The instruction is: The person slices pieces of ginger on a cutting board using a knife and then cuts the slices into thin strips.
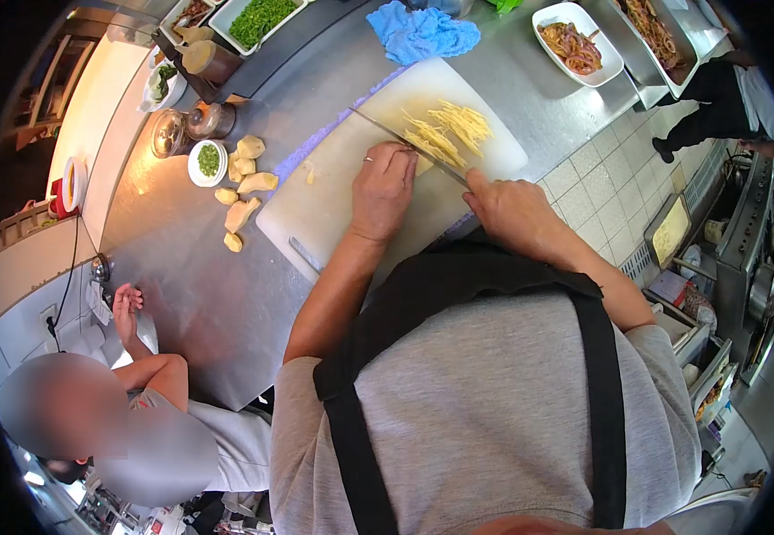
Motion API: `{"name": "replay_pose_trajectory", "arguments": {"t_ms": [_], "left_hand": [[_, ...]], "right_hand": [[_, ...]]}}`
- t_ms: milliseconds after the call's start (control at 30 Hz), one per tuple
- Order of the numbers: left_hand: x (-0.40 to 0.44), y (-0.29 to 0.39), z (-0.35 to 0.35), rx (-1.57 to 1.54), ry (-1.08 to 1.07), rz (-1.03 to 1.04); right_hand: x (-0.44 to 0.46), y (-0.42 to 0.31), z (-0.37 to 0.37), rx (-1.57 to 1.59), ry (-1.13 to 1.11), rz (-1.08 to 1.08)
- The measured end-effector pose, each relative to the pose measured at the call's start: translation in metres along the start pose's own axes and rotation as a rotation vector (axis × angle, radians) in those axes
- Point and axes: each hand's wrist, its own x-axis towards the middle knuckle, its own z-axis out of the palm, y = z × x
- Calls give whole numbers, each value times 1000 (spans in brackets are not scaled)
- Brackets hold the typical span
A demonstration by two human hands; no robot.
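My right hand [507,209] grips the handle of a long knife [380,126], whose blade slants across a white cutting board [324,209]. My left hand [381,194] has its fingers curled close together beside the blade, pressing on a pale yellow piece of ginger [422,164], mostly hidden. Thin ginger strips [463,125] lie in piles on the far side of the knife. Several peeled ginger pieces [242,214] rest on the steel counter, left of the board.
Near the ginger stands a small white bowl of chopped greens [208,160]. A crumpled blue cloth [421,34] lies behind the board. At the back right are a white dish of sliced food [574,45] and a metal tray [663,45]. Another person [235,446] is at the left.
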Motion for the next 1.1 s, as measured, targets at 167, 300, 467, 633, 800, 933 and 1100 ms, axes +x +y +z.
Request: {"name": "replay_pose_trajectory", "arguments": {"t_ms": [167, 300, 467, 633, 800, 933, 1100], "left_hand": [[1, 0, -1, -4, 15, 29], [1, 1, -1, -15, 7, 27], [0, 1, -2, -33, -9, 28], [2, 6, -7, -146, -53, -127], [12, 9, -18, -222, -2, -216], [24, 15, -25, -238, 48, -220], [42, 32, -31, -259, -32, -177]], "right_hand": [[16, 4, 24, 34, 10, 28], [25, 5, 28, 107, 57, 50], [14, 33, 17, 246, 43, 80], [6, 55, 0, 359, 112, 26], [-15, 47, -14, 276, 183, 66], [-24, 48, 5, 94, 287, -20], [-28, 46, 17, 42, 384, -22]]}}
